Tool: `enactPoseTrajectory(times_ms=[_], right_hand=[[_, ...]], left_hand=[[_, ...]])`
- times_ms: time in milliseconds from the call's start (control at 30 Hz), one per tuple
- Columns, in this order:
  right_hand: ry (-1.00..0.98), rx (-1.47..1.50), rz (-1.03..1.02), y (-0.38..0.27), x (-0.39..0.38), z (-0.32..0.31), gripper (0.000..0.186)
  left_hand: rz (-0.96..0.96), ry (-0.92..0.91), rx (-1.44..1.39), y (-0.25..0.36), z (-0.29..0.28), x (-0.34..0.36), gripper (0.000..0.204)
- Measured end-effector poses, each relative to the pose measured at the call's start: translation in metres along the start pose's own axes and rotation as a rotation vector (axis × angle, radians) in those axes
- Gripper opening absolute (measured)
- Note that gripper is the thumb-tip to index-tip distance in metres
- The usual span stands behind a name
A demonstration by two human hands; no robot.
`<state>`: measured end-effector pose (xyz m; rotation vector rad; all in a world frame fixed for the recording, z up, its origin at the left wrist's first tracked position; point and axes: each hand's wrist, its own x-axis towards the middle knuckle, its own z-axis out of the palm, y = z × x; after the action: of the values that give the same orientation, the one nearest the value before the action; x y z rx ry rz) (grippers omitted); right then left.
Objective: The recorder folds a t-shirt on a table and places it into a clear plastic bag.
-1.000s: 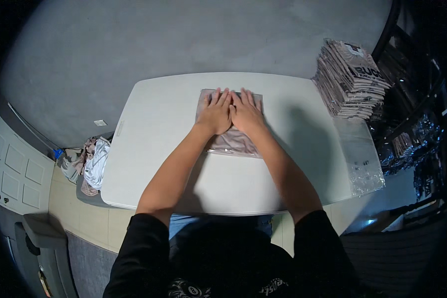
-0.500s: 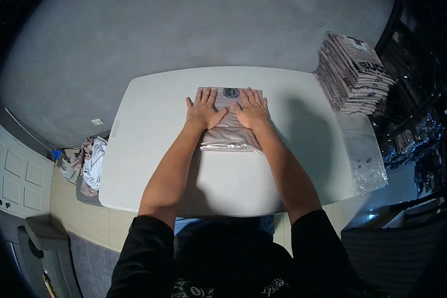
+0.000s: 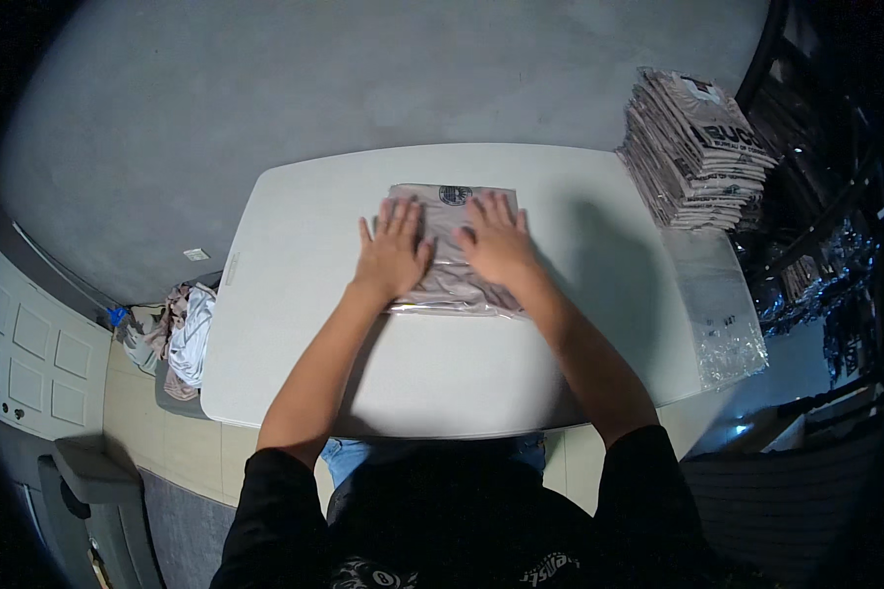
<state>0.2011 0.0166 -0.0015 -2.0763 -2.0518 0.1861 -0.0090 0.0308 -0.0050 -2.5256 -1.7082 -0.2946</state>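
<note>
White table (image 3: 442, 383) before a grey wall (image 3: 363, 79), hands (image 3: 391, 263) apart, palms down over folded, bagged beige cloth (image 3: 448, 267).

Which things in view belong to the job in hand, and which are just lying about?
Part of the job:
bagged pinkish garment, beneath the left hand and right hand
white table under it
probably the stack of similar bagged garments and the clear plastic at right

Lying about:
heaped loose clothes, left of the table
gray seat, lower left
</note>
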Motion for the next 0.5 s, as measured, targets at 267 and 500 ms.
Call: enactPoseTrajectory(times_ms=[267, 500], right_hand=[[0.082, 0.109, -0.337, 0.018, -0.065, 0.016, 0.079], [0.169, 0.09, -0.483, -0.016, -0.118, -0.027, 0.088]], left_hand=[[0.202, -0.17, -0.142, -0.007, -0.028, -0.071, 0.078], [0.248, 0.06, -0.259, -0.035, -0.045, -0.106, 0.064]])
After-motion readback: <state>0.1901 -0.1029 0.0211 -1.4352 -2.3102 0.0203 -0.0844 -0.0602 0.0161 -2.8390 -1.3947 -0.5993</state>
